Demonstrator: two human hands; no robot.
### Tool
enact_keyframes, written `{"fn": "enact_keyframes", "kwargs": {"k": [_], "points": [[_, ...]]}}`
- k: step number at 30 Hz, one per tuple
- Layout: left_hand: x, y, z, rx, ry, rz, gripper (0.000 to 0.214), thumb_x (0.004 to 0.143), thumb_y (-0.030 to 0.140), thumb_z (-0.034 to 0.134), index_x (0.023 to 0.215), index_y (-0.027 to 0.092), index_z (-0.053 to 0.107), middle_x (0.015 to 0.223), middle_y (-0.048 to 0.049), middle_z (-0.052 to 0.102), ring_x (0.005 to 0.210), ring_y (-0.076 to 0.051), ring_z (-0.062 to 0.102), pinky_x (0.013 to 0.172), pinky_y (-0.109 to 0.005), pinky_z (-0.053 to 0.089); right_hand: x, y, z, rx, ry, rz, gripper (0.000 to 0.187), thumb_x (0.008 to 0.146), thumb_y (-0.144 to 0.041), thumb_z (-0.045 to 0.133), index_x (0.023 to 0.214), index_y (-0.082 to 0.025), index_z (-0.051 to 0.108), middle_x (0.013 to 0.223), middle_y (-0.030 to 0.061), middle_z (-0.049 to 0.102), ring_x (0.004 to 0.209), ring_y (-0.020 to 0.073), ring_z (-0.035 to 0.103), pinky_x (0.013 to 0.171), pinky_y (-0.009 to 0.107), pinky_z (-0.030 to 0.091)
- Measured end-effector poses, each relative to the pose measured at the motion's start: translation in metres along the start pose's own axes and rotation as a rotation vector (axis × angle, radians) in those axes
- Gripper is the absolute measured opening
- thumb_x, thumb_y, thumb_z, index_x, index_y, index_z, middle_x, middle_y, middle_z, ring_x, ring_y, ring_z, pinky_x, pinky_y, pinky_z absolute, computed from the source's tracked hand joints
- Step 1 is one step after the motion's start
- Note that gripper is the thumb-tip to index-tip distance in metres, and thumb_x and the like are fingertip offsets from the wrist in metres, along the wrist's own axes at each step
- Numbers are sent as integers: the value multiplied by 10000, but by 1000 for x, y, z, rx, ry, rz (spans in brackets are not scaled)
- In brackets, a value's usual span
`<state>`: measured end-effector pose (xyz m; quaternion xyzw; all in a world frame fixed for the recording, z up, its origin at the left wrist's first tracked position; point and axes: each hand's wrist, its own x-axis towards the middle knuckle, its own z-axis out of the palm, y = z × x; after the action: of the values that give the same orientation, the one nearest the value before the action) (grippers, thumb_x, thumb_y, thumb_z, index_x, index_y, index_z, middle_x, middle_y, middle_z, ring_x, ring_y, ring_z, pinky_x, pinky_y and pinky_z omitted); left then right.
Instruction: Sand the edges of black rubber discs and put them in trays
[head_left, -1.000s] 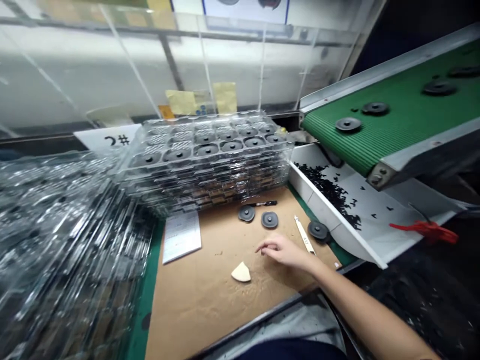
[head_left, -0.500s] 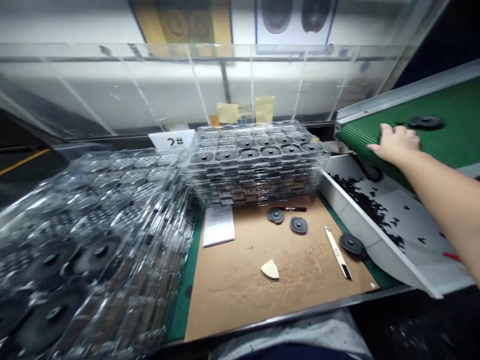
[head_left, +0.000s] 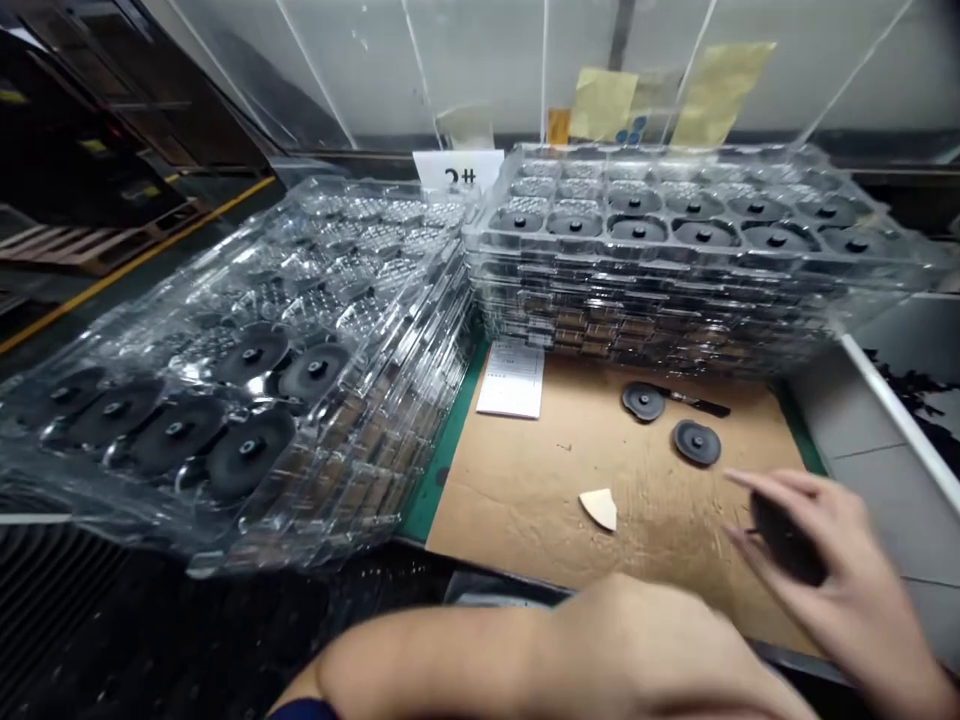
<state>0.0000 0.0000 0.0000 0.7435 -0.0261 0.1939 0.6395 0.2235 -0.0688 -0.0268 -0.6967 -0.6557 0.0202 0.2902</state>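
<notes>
Black disc (head_left: pixel 784 540) sits inside the right hand's grip (head_left: pixel 847 570).

Tray stacks: 2, a left stack (head_left: pixel 247 400) and a right stack (head_left: pixel 675 270). Hands: 2, left hand (head_left: pixel 630 650) and right hand (head_left: pixel 847 570). 2 black discs (head_left: pixel 696 442) on the cardboard (head_left: pixel 510 500), plus 1 disc (head_left: pixel 784 535) in the right hand. 1 paper sheet (head_left: pixel 510 380), 1 marker (head_left: pixel 701 405), 1 cream wedge (head_left: pixel 600 508), 1 label card (head_left: pixel 456 170).

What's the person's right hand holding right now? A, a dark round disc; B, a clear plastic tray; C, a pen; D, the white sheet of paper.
A. The right hand has a dark round disc between its fingers, above the brown cardboard.
</notes>
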Motion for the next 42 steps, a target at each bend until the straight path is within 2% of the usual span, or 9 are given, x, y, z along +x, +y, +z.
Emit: {"fn": "enact_keyframes", "kwargs": {"k": [4,8,13,17,20,26,33,38,42], "points": [[-23,-48,-1,-140,562,-241,594,776,234,659,1321,264,423,1384,-138,438,1291,-281,400,1048,-444,354,-31,-44,56,279,-39,163,335,816,-301,561,1150,-309,535,1049,79,512,1001,279,497,837,454,424],[-41,-72,12,-710,710,-427,705,662,313,767,1295,325,457,1418,-121,398,1287,-304,408,1053,-473,322,-32,-72,93,459,-67,188,360,777,-281,555,1132,-332,527,1103,89,514,1058,314,474,844,499,453],[-37,-76,22,-894,928,-449,739,588,294,819,1257,297,504,1339,-97,505,1297,-265,400,1091,-389,273,-22,-77,109,537,-177,229,532,779,-321,547,1290,-321,400,1197,96,496,1162,331,414,936,553,413],[-33,-79,4,-1020,1059,-498,591,713,280,735,1250,251,490,1301,-115,530,1244,-278,466,1073,-425,308,-12,-64,107,463,-310,177,749,799,-328,556,1439,-272,169,1351,119,383,1270,326,326,1006,538,382],[-36,-84,-20,-1041,1166,-440,498,790,262,657,1243,277,451,1290,-101,532,1202,-303,512,1052,-503,328,-13,-49,106,269,-315,188,708,791,-362,602,1413,-325,265,1311,123,398,1190,356,386,951,575,394],[-39,-93,-47,-956,1253,-418,551,750,260,703,1231,290,436,1337,-99,497,1189,-278,530,1070,-451,326,-26,-25,123,112,-400,100,490,848,-255,539,1326,-336,464,1092,115,513,863,262,526,786,486,493],[-35,-108,-46,-936,1283,-402,531,757,319,690,1224,286,439,1294,-105,537,1180,-269,540,1078,-443,319,-1,-13,132,226,-295,87,391,866,-260,532,1256,-244,550,1079,113,539,847,206,586,763,362,527],[-36,-116,-46,-911,1280,-391,540,714,311,731,1187,287,470,1252,-83,562,1164,-262,551,1073,-449,325,47,-12,130,476,-325,368,170,882,-301,529,983,-232,647,848,25,644,696,151,595,630,276,501],[-36,-117,-44,-883,1287,-383,504,737,271,712,1187,276,484,1253,-85,565,1201,-221,515,1059,-382,355,69,-31,132,666,-380,488,167,871,-298,536,1006,-239,615,876,5,677,649,139,596,572,259,490]]}}
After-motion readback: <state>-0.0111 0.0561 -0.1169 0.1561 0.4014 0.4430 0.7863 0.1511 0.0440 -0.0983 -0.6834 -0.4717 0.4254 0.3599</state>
